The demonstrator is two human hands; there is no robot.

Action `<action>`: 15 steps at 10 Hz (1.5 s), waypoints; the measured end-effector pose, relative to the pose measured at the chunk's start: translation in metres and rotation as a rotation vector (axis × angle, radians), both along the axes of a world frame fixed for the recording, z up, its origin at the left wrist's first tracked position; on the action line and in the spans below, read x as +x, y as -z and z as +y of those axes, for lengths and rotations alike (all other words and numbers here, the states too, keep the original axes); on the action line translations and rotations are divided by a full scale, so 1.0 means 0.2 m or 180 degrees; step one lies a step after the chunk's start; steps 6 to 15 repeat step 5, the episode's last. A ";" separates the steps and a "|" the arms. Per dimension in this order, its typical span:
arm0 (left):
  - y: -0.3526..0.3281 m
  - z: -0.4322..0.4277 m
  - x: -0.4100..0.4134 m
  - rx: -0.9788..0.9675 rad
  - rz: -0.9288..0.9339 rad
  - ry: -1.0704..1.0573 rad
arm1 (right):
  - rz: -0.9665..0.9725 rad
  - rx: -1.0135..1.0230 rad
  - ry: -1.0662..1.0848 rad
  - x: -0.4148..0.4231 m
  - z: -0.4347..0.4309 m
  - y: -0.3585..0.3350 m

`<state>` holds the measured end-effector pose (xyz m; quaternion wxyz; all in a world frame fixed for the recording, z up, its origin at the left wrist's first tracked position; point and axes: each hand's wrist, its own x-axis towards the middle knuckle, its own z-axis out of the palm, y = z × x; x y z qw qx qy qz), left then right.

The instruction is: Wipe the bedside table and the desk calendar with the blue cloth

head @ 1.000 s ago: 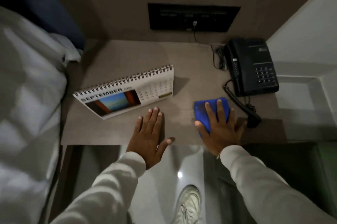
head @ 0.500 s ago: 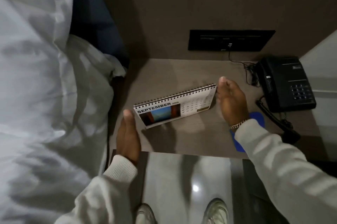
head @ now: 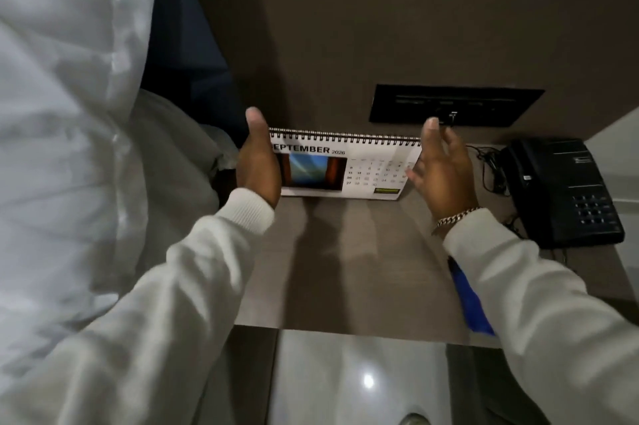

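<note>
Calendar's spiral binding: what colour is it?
Black spiral binding on the white calendar, clearest in the head view.

Brown wall (head: 345, 26), glossy pale floor (head: 345, 376)

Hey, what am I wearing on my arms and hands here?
The left hand and right hand are bare, with no gloves or rings visible. Both arms wear off-white long sleeves with ribbed cuffs. A pale, chunky chain bracelet circles the right wrist.
</note>
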<state>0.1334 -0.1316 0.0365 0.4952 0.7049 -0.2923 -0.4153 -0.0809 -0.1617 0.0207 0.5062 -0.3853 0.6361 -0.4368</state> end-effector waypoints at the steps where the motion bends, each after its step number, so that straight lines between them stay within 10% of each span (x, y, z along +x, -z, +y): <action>1: 0.01 -0.09 0.00 0.0033 0.0111 -0.0023 | 0.0038 0.0032 0.0017 0.02 -0.09 0.00; 15: 0.03 -0.20 -0.02 0.0058 -0.0022 -0.0253 | 0.0682 0.0037 0.0048 0.07 -0.18 -0.04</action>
